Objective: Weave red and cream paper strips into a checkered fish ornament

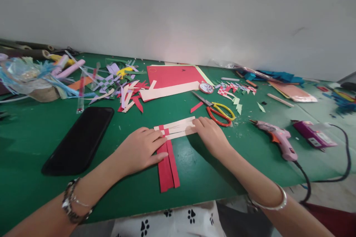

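Note:
Red paper strips [168, 170] lie side by side on the green table, pointing toward me. Pale pink paper strips [179, 127] run across to the right from their top end. Where the two colours cross, a small red-and-pink check [164, 130] shows. My left hand [142, 148] holds the woven corner down, with fingertips at the check and the thumb on the red strips. At the right ends of the pale strips, my right hand [209, 133] grips them with curled fingers; the fingertips are partly hidden. Scissors [219, 113] with red and yellow handles lie just beyond my right hand.
A black phone [79, 140] lies at left. To the right are a pink glue gun [278, 137] and a purple box [314, 133] with cords. Red paper sheets [174, 76], paper scraps [130, 96] and a round decorated disc [206, 87] lie before the white wall [178, 18].

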Demonstrator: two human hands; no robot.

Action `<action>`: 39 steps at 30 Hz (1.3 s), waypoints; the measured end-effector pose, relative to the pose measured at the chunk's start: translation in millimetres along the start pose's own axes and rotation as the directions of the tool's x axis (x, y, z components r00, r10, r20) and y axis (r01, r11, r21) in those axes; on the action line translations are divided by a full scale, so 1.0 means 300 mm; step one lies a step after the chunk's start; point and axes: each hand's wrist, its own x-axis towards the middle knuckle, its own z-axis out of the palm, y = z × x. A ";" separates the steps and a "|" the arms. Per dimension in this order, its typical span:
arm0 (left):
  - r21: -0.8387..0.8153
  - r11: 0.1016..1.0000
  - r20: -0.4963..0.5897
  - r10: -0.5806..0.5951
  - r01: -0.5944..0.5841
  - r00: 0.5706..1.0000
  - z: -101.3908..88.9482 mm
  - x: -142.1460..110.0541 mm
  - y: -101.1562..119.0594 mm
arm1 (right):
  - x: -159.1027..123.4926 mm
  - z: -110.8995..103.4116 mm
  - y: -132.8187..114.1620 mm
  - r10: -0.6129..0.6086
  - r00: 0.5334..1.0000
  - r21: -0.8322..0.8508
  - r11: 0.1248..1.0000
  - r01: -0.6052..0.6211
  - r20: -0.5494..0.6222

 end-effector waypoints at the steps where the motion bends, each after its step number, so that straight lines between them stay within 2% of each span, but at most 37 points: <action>1: -0.003 1.000 -0.005 -0.003 0.003 1.000 0.000 0.000 0.000 | -0.005 -0.002 0.004 0.031 0.999 -0.017 0.999 -0.031 -0.038; 4: -0.018 1.000 -0.016 -0.015 0.015 1.000 0.000 0.000 0.000 | -0.024 -0.018 -0.005 0.084 0.986 -0.015 0.996 -0.087 -0.145; 6: -0.027 0.999 -0.022 -0.022 0.022 1.000 0.001 -0.001 0.000 | -0.032 -0.035 -0.038 0.011 0.989 0.044 0.999 -0.005 -0.148; 9: -0.024 1.000 -0.026 -0.019 0.018 0.999 0.002 -0.002 0.002 | -0.032 -0.059 -0.110 -0.144 0.987 0.176 0.972 0.153 -0.064; 14: 0.002 1.000 -0.006 -0.031 0.031 0.999 0.002 -0.005 0.004 | -0.017 -0.070 -0.172 -0.203 0.975 0.255 0.951 0.173 0.096; 20: 0.009 0.999 0.005 -0.040 0.039 0.999 -0.003 -0.002 0.006 | -0.030 -0.064 -0.153 -0.162 0.979 0.260 0.957 0.127 0.121; 29: 0.011 0.998 0.026 -0.065 0.065 0.998 -0.002 -0.003 0.010 | -0.068 -0.044 -0.100 -0.081 0.994 0.194 0.979 0.067 0.068; 39: -0.003 0.999 -0.033 -0.049 0.049 0.998 0.002 -0.003 0.006 | -0.107 -0.030 -0.043 -0.005 1.000 0.137 0.991 0.003 0.017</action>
